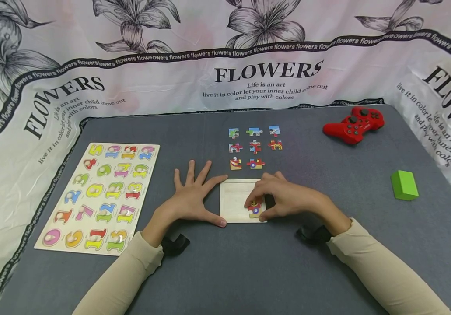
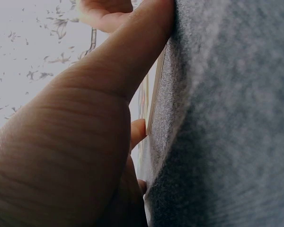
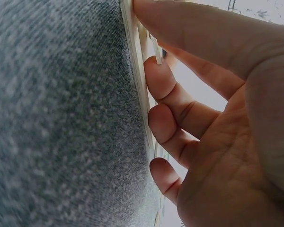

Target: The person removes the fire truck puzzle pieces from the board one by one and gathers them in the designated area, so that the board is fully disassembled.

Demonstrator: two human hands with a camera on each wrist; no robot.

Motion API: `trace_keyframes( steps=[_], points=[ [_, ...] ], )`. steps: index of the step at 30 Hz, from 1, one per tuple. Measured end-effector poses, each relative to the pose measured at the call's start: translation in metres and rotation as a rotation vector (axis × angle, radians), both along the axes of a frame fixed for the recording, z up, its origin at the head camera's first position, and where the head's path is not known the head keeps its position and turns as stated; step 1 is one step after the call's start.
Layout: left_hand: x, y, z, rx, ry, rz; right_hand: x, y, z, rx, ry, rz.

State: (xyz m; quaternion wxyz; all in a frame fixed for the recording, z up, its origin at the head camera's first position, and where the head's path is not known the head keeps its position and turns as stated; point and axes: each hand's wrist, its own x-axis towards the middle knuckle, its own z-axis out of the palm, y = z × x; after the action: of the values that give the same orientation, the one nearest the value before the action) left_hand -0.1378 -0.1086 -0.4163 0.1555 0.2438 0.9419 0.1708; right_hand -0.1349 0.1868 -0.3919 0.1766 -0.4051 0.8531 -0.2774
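A small pale wooden puzzle tray (image 1: 233, 201) lies on the grey table in front of me. My left hand (image 1: 191, 197) rests flat with fingers spread; its thumb and index finger touch the tray's left corners. Over the tray's right side, my right hand (image 1: 286, 194) pinches a red, blue and yellow jigsaw piece (image 1: 254, 211) between thumb and fingers, at the lower right corner. In the right wrist view the piece's thin edge (image 3: 157, 51) shows tilted beside a fingertip, and the fingers partly hide it. Several loose jigsaw pieces (image 1: 254, 146) lie in rows just beyond the tray.
To the left is a large number puzzle board (image 1: 105, 209) with colourful knobbed numerals, beside my left forearm. A red game controller (image 1: 354, 125) lies at the back right, and a green block (image 1: 404, 185) stands at the right. A flower-printed cloth (image 1: 162, 87) hangs behind the table.
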Motion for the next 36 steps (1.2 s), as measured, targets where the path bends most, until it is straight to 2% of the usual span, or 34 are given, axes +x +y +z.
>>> trace_keyframes(
  steps=[8,17,26,36],
  points=[
    [0.0,0.0,0.0,0.006,0.005,-0.001,0.0,0.0,0.0,-0.003,0.002,0.01],
    [0.0,0.0,-0.001,0.006,0.008,-0.006,-0.004,0.003,-0.001,-0.029,-0.007,-0.023],
    [0.001,0.001,-0.002,0.0,0.01,-0.004,-0.009,0.01,-0.001,-0.091,-0.002,-0.074],
    [0.002,0.0,-0.001,0.018,0.013,-0.005,-0.02,0.021,-0.006,-0.107,0.001,-0.161]
  ],
)
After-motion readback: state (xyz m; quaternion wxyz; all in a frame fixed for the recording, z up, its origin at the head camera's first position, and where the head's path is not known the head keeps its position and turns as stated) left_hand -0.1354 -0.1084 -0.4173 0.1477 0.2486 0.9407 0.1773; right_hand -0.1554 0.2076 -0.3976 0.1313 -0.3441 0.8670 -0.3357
